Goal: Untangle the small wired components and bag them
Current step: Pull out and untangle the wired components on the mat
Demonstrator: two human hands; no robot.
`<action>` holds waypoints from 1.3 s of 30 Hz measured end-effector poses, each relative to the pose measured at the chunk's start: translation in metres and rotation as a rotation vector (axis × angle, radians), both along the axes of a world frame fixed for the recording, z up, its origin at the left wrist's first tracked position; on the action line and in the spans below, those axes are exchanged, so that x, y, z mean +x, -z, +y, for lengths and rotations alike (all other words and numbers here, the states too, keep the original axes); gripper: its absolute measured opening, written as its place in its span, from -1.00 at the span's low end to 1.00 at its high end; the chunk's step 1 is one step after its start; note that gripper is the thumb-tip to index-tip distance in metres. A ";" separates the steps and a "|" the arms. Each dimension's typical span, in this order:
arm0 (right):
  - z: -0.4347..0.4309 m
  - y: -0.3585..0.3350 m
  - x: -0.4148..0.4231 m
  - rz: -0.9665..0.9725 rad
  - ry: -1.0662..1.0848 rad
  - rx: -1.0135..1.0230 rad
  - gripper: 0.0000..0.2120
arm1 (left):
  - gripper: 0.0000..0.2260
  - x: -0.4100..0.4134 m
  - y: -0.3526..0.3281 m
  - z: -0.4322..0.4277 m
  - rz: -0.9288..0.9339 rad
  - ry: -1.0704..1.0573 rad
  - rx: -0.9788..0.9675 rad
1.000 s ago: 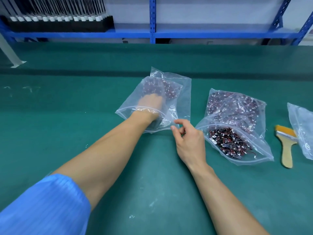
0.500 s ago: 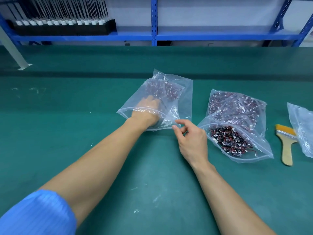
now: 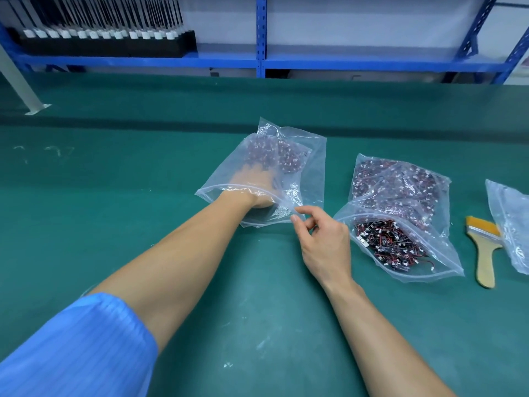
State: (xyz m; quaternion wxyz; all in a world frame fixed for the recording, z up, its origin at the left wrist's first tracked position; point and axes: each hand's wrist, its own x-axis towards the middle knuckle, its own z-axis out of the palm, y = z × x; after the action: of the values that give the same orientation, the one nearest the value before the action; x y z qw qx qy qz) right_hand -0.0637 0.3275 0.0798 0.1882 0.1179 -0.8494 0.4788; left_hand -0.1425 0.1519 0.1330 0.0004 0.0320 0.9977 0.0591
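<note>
Bagging step in hand. Your left hand [image 3: 252, 184] is wrist-deep in the clear bag [image 3: 309, 156] lying on the worktop [image 3: 114, 196], fingers toward the wired components [image 3: 266, 153] heaped at its far end. Through the plastic, cannot tell whether that grip is spread or closed on anything. Your right hand [image 3: 326, 245] pinches the bag's near mouth corner between thumb and forefinger, seemingly holding it open. Next move, by my reading: draw the left hand out without dragging parts along, with the corner held. Just right: an open bag [image 3: 429, 270] of loose components [image 3: 392, 247], filled bags [image 3: 400, 181] behind it, a brush [image 3: 483, 253], and another bag [image 3: 512, 224] at the edge. Nothing blocks the withdrawal, though the open bag's mouth lies near your right wrist.
</note>
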 end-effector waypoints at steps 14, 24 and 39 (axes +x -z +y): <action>0.000 0.001 -0.001 -0.009 -0.002 -0.005 -0.92 | -0.70 -0.009 0.013 -0.002 0.064 0.086 -0.087; 0.001 0.001 -0.001 -0.011 -0.004 0.016 -0.93 | -0.76 0.007 -0.009 0.005 -0.109 0.092 -0.127; 0.001 -0.001 -0.002 -0.024 0.020 0.062 -0.94 | -0.84 0.063 0.002 -0.001 0.037 0.119 -0.062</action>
State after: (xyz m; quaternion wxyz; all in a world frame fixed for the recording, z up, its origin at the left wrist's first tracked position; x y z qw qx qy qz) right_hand -0.0654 0.3280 0.0809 0.1789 0.1095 -0.8672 0.4516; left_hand -0.0794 0.1508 0.1313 -0.0136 0.0921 0.9953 0.0276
